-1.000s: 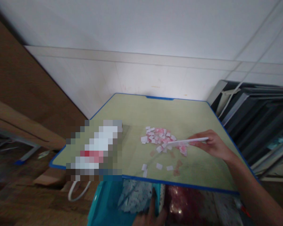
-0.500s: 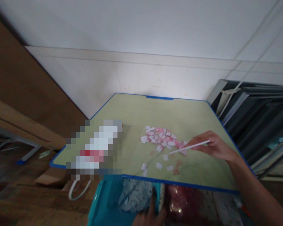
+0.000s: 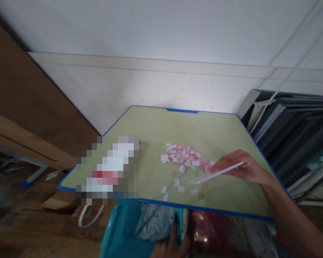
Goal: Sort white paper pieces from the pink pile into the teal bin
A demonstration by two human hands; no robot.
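My right hand is closed on a thin, flat white strip, held slanting over the table with its far end low and blurred near the surface. Beside my fingers lies a heap of small white and pink paper squares. Several loose white squares are scattered between the strip and the table's near edge. Low in the view, my left hand is partly cut off, one finger stretched forward beside a wet-looking, crumpled whitish sheet in a teal tray.
The pale green table has a blue edge and stands against a white wall. A blurred-out white and red object occupies its left side. Dark flat panels lean at the right. A shiny dark red surface shows below the table edge.
One small white square has shifted left, away from the strip's tip. The strip has tilted, showing more of its flat face, and dipped slightly. My left hand stays in place.
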